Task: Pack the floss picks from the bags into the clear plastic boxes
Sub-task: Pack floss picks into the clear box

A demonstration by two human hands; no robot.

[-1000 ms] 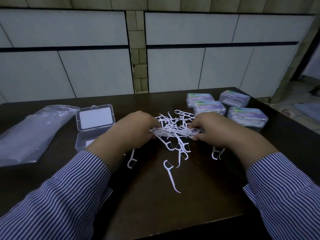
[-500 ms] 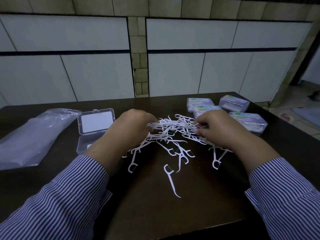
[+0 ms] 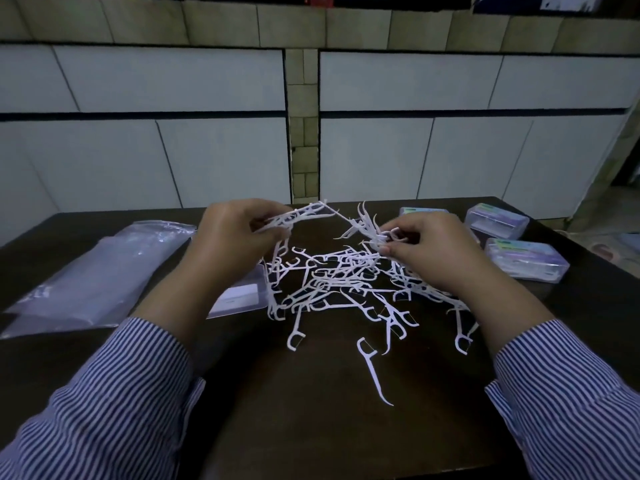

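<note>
- Floss picks, loose heap [image 3: 343, 282]: white, tangled, lying on the dark table [image 3: 311, 427] between my two hands; most of them are still unpacked.
- Floss picks, left bunch [image 3: 294, 216]: a small sheaf lifted above the heap, pinched in my left hand [image 3: 232, 237], fingers curled round the handles.
- Floss picks, right bunch [image 3: 372, 230]: a second cluster raised just right of the first, gripped by my right hand [image 3: 429, 251] between thumb and fingertips.
- Stray pick [image 3: 372, 372]: one lying alone, nearer me than the heap; a few others are scattered at the heap's near edge.
- Open clear box [image 3: 242, 296]: just left of the heap, mostly hidden behind my left wrist; I cannot tell whether any picks are in it.
- Closed boxes [image 3: 519, 259]: several clear boxes with coloured labels, to the right of the heap and beyond it; these look filled and finished.
- Plastic bag [image 3: 100, 271]: lying flat, well left of the heap; its contents are unclear.
- Progress, as I judge it: several boxes done, one box open for filling, and a full heap left to gather, align and pack.
</note>
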